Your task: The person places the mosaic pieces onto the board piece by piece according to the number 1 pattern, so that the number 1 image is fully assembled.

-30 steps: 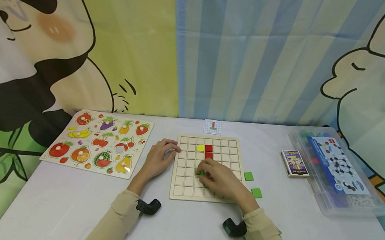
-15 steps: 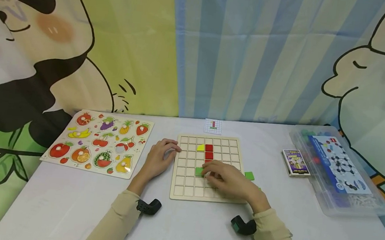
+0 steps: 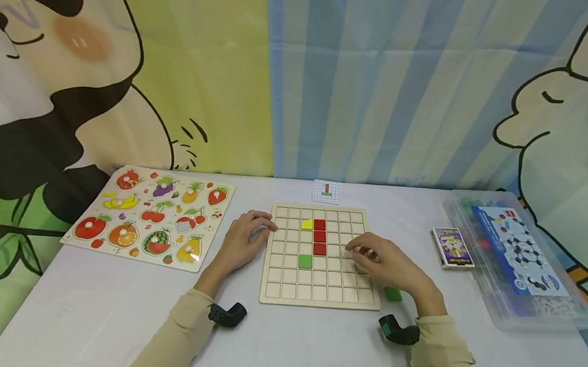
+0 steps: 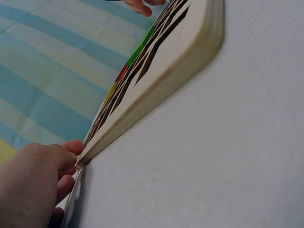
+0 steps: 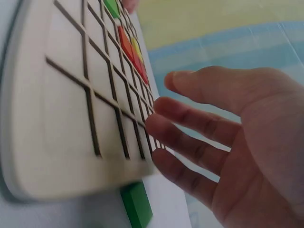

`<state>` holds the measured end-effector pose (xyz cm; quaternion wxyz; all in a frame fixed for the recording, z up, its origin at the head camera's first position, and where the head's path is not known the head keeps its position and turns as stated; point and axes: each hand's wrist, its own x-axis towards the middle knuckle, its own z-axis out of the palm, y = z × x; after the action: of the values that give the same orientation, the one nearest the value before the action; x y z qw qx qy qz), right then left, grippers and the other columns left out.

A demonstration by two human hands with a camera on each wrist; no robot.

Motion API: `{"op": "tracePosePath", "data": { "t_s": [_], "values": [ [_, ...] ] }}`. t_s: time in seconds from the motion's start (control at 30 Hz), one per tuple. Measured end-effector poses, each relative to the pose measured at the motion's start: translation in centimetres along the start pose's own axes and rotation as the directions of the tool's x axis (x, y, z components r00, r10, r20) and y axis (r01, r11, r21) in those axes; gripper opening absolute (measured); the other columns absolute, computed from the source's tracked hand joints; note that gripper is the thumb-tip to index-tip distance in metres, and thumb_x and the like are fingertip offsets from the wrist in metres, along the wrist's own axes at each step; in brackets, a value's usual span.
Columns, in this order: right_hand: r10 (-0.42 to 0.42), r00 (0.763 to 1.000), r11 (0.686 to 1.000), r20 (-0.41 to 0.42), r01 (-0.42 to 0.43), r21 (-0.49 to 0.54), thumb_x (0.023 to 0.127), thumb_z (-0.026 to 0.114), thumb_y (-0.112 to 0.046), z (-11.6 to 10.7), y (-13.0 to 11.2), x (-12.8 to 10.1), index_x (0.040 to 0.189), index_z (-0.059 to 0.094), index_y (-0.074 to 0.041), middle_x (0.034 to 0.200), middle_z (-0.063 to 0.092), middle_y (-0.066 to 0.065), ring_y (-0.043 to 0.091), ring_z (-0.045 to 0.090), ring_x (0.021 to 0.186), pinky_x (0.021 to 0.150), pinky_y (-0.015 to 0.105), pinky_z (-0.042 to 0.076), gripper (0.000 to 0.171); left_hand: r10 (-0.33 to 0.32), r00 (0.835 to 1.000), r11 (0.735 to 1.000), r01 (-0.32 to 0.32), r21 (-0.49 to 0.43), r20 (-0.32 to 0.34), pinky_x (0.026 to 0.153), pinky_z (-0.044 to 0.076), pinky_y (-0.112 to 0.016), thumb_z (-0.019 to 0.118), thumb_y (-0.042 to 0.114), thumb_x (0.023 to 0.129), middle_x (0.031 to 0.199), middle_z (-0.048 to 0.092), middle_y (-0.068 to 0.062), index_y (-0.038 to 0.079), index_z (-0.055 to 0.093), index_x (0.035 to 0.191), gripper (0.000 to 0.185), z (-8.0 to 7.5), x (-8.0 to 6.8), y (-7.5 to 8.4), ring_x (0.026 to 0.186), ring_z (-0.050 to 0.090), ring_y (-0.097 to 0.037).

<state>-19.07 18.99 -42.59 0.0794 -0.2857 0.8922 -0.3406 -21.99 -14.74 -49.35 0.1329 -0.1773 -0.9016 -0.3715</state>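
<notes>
A square wooden grid board (image 3: 322,294) lies on the table. Set in its cells are a yellow tile (image 3: 307,225), a column of three red tiles (image 3: 320,236) and, lower left of them, a green tile (image 3: 305,261). My left hand (image 3: 242,239) rests at the board's left edge, fingertips touching it; the left wrist view shows those fingers (image 4: 71,159) by the rim. Over the board's right side is my right hand (image 3: 390,265), fingers loosely bent, nothing between them in the right wrist view. Another green tile (image 3: 393,294) lies off the board, just below that hand.
A small pattern card (image 3: 326,192) lies behind the board. To the left is a fruit puzzle board (image 3: 147,219). A small card box (image 3: 453,248) and a clear plastic case (image 3: 520,255) stand on the right. A curtain hangs behind the table.
My right hand has let go of the green tile, leaving it in a cell, and has moved right across the board toward the loose green tiles. The left hand stays in place.
</notes>
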Motion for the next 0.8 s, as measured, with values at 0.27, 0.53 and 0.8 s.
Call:
{"op": "tracePosePath", "data": {
  "t_s": [0.27, 0.53, 0.8],
  "values": [
    [0.096, 0.995, 0.995, -0.029, -0.095, 0.014, 0.095, 0.056, -0.021, -1.8, 2.2, -1.4, 0.118, 0.060, -0.009, 0.113, 0.062, 0.006, 0.017, 0.058, 0.094, 0.080, 0.031, 0.048, 0.025, 0.008, 1.000, 1.000, -0.008, 0.009, -0.005, 0.093, 0.034, -0.045, 0.060, 0.015, 0.091, 0.122, 0.059, 0.001, 0.023, 0.069, 0.098, 0.013, -0.1, 0.2, 0.1, 0.118, 0.053, -0.022],
    [0.123, 0.992, 0.992, 0.032, -0.124, 0.033, 0.092, 0.060, -0.020, -2.5, 3.3, -2.3, 0.118, 0.059, -0.007, 0.114, 0.062, 0.009, 0.019, 0.057, 0.097, 0.084, 0.033, 0.048, 0.029, 0.002, 1.000, 1.000, -0.002, -0.001, -0.012, 0.093, 0.034, -0.045, 0.060, 0.015, 0.091, 0.121, 0.060, 0.000, 0.023, 0.069, 0.097, 0.013, -0.1, 0.0, 0.0, 0.117, 0.053, -0.023],
    [0.200, 0.978, 0.980, 0.053, -0.200, -0.009, 0.084, 0.070, -0.017, -2.8, 3.8, -3.3, 0.115, 0.059, -0.006, 0.104, 0.056, 0.011, 0.018, 0.051, 0.088, 0.077, 0.029, 0.045, 0.035, -0.010, 1.000, 1.000, 0.010, -0.013, 0.002, 0.096, 0.033, -0.046, 0.059, 0.014, 0.091, 0.122, 0.060, 0.001, 0.023, 0.069, 0.097, 0.015, 0.0, -0.1, -0.1, 0.118, 0.053, -0.022]
  ]
}}
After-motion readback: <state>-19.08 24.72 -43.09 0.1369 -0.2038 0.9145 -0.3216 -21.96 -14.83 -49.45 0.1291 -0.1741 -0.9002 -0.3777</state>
